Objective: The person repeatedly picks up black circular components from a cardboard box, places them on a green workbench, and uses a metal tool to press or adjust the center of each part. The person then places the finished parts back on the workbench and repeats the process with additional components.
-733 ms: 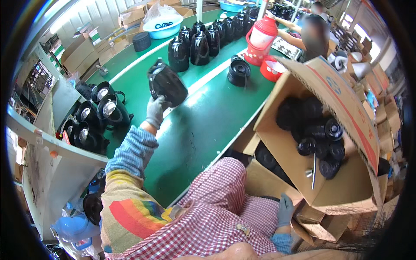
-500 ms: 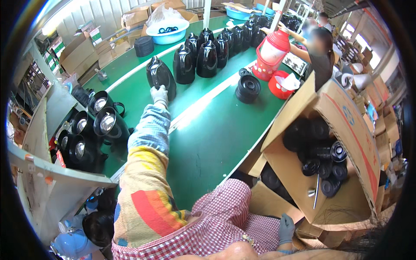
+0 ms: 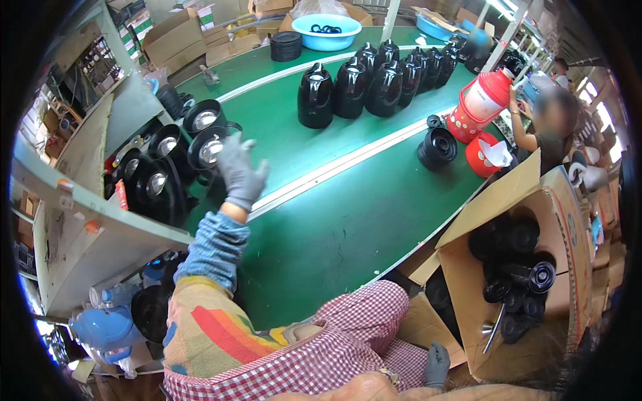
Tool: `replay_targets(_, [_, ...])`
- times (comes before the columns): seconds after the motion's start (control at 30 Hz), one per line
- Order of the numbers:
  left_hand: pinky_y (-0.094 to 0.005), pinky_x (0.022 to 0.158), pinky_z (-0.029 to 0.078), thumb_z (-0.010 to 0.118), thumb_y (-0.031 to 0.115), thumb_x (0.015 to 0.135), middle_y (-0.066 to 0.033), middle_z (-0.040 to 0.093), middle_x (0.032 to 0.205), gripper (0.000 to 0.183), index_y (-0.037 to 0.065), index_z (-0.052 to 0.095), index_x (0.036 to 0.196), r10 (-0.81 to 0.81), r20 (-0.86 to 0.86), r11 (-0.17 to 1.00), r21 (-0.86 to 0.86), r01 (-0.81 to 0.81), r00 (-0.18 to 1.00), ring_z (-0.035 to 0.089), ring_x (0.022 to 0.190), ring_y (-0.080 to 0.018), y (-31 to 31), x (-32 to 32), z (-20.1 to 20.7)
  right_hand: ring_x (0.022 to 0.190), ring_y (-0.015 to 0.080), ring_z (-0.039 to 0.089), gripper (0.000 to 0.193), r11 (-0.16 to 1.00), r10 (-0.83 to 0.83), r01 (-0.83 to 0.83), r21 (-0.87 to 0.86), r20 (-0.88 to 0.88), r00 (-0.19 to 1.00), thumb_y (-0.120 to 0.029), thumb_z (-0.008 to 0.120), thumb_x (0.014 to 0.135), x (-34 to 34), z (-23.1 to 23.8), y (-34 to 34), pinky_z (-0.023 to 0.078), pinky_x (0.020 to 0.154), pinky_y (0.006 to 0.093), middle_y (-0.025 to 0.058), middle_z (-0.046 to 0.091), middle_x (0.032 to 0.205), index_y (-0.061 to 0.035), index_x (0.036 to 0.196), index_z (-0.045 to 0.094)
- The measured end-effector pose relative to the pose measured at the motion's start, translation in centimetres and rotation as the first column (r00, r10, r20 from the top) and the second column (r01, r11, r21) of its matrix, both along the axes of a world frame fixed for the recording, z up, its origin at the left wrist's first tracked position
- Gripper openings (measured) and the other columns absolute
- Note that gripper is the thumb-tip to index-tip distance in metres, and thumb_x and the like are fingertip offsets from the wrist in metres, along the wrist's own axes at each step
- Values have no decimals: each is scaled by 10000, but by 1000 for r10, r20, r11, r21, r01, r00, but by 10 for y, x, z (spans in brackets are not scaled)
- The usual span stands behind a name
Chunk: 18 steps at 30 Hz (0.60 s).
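Note:
My left hand [image 3: 242, 175], in a grey glove, is open and holds nothing, its fingers spread. It hovers just beside an open-topped black jug [image 3: 195, 155] with a shiny silvery inside. Several more such open black jugs [image 3: 155, 184] stand crowded on the left. Beyond the hand, a lidded black jug [image 3: 315, 100] stands upright at the near end of a row of similar lidded jugs [image 3: 384, 90]. My right hand [image 3: 437, 367], also gloved in grey, rests low at the right beside my checked apron. Its fingers look curled together with nothing visible in them.
A green work table [image 3: 314, 247] carries a stack of black round parts [image 3: 438, 148], a red bucket [image 3: 483, 155] and a blue basin [image 3: 326, 40]. At right stands an open carton [image 3: 461, 321] of black parts. A co-worker [image 3: 555, 123] handles a red-and-white jug [image 3: 488, 93].
My left hand has let go of the lidded black jug, which now stands with the row. It has drawn back toward the open jugs on the left. The view has turned left.

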State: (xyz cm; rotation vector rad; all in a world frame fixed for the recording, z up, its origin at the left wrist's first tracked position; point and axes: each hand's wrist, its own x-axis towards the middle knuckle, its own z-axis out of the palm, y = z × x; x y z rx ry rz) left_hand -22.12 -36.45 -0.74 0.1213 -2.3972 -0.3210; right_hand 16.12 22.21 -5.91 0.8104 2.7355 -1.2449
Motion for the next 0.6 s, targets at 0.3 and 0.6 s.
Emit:
replay_targets(0.3, [-507, 1192, 234, 795, 181, 702, -93, 539, 1443, 452, 108, 695, 1137, 107, 256, 972, -232, -46, 961, 395, 1417, -300, -78, 50, 13, 1045, 272, 642, 246, 976, 213, -200, 83, -199, 957, -114, 607, 972, 9, -1, 6, 510, 919, 354, 155, 685, 1156, 32, 1150, 692])
replay_targets(0.6, [-494, 970, 491, 818, 125, 622, -146, 632, 1302, 328, 44, 664, 900, -712, 151, 650, -228, 725, 686, 573, 1233, -372, 143, 176, 129, 1375, 431, 469, 729, 845, 525, -491, 211, -501, 688, -465, 617, 982, -69, 132, -103, 415, 1120, 418, 293, 456, 1491, 11, 1496, 415])
